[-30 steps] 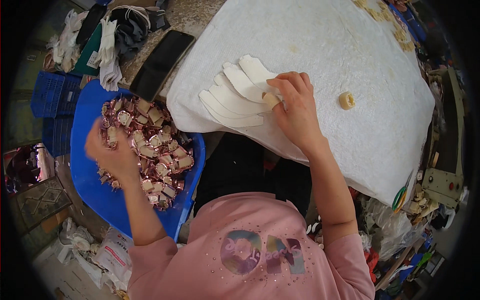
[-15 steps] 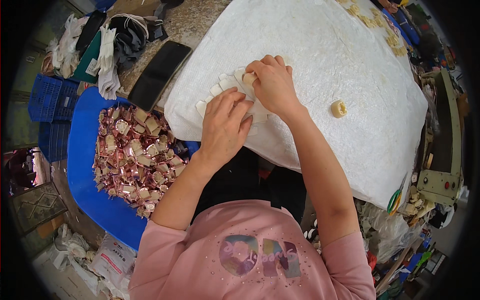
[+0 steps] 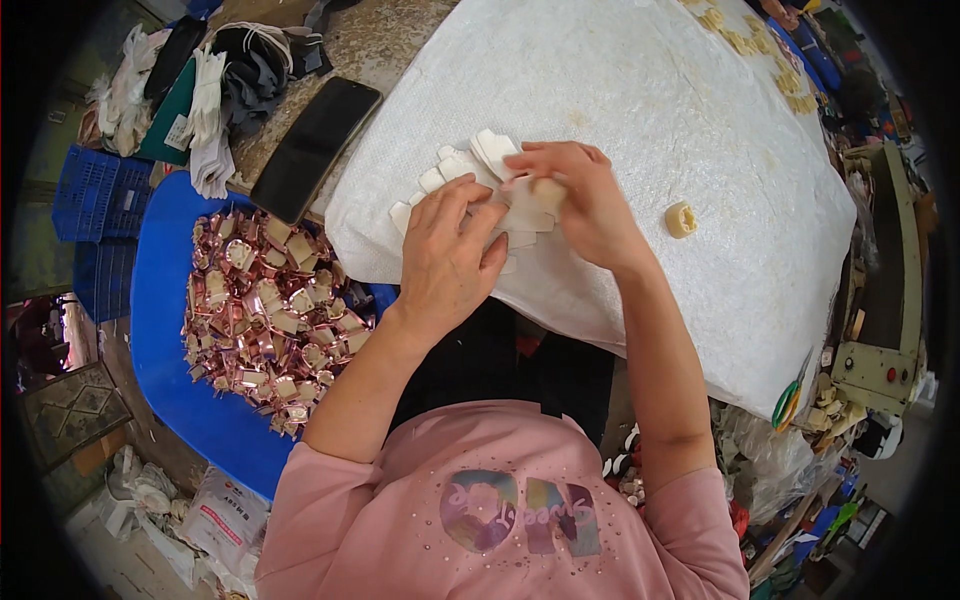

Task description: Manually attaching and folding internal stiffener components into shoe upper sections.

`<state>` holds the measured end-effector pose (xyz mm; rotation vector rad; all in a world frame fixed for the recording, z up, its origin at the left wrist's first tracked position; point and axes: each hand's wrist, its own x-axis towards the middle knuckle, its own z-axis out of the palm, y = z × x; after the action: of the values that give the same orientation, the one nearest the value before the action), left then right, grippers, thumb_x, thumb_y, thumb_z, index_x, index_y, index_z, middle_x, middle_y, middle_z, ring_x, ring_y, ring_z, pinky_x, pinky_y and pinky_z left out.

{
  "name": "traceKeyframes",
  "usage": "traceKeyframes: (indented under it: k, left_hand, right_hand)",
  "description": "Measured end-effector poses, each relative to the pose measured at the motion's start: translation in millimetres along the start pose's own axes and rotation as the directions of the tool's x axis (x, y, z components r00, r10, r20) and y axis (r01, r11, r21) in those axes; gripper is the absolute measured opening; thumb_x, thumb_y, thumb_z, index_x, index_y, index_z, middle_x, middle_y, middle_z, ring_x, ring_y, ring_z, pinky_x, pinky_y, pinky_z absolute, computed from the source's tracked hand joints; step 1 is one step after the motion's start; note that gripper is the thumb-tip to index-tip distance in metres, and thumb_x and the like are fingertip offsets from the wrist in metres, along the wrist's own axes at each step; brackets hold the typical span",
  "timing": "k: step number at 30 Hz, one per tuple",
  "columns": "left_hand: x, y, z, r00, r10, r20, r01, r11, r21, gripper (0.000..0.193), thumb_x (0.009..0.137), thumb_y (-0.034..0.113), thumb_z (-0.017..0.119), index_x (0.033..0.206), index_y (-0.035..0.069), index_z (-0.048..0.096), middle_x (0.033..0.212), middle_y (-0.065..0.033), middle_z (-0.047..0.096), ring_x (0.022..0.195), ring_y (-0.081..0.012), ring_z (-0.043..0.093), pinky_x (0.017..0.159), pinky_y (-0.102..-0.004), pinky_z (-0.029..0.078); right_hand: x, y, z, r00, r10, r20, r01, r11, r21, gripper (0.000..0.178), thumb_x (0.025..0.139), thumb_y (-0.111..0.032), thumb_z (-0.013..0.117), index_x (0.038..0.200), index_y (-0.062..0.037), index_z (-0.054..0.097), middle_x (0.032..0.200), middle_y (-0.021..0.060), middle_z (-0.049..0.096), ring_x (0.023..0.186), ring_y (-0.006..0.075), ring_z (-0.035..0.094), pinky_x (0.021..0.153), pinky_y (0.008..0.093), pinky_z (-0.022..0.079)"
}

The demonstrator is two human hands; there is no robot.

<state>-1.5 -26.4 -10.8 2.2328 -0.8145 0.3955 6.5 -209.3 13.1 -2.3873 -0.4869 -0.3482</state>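
Note:
My left hand [image 3: 447, 252] lies over a fan of flat white tabbed pieces [image 3: 455, 165], its fingers stretched out and resting on them. To its right, my right hand [image 3: 588, 205] is curled above the same pieces, its fingertips smeared by motion. Under its fingers shows a small beige piece [image 3: 546, 194], blurred, which the hand appears to grip. Some white pieces are covered by both hands. A pale yellow hollow roll [image 3: 680, 219] stands apart to the right on the white woven covering [image 3: 620, 100].
On the left, a blue tub [image 3: 160, 300] holds a heap of shiny pink-copper parts [image 3: 270, 310] with beige patches. Beyond it lie a black phone [image 3: 317, 150], white gloves [image 3: 208, 125] and blue crates [image 3: 105, 195]. Green-handled scissors [image 3: 787, 403] hang at the right edge; yellowish pieces [image 3: 745, 40] lie far right.
My right hand has moved right and toward me, away from the far end of the white pieces, carrying the beige piece. My left hand has stayed nearly still.

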Motion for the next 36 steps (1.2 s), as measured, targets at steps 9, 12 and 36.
traceKeyframes:
  k: [9, 12, 36]
  left_hand:
    - [5.3, 8.4, -14.0, 0.988, 0.09, 0.124, -0.1, 0.992, 0.078, 0.032, 0.071, 0.01, 0.07, 0.101, 0.001, 0.063, 0.11, -0.017, 0.057, 0.116, -0.0358, 0.049, 0.102, -0.0482, 0.034]
    - [21.9, 36.8, -28.7, 0.969, 0.167, 0.183, -0.184, 0.98, 0.08, 0.039, 0.073, 0.02, 0.07, 0.105, -0.001, 0.063, 0.111, -0.0204, 0.056, 0.114, -0.0397, 0.048, 0.103, -0.0542, 0.028]
    - [-12.6, 77.1, 29.9, 0.839, -0.208, 0.502, 0.543, 0.358, -0.759, 0.036, 0.1, 0.027, 0.039, 0.12, 0.003, 0.058, 0.063, 0.0022, 0.046, 0.057, -0.0053, 0.041, 0.052, -0.0212, 0.035]
  right_hand:
    - [-61.0, -14.1, -82.8, 0.702, 0.47, -0.535, -0.039, 0.776, 0.63, 0.005, 0.088, -0.003, 0.057, 0.092, -0.0016, 0.054, 0.089, 0.008, 0.06, 0.085, 0.0151, 0.056, 0.081, 0.0309, 0.045]
    - [-69.2, -36.2, -74.0, 0.77, 0.393, -0.503, -0.109, 0.858, 0.503, 0.019, 0.078, 0.011, 0.051, 0.092, -0.0016, 0.055, 0.089, 0.0081, 0.06, 0.08, 0.0176, 0.057, 0.076, 0.0283, 0.045]
    - [-104.2, 41.0, -65.6, 0.699, 0.504, -0.506, -0.711, 0.562, -0.422, 0.035, 0.077, -0.017, 0.065, 0.109, -0.0036, 0.057, 0.086, 0.0109, 0.055, 0.088, 0.0271, 0.053, 0.076, 0.0388, 0.044]
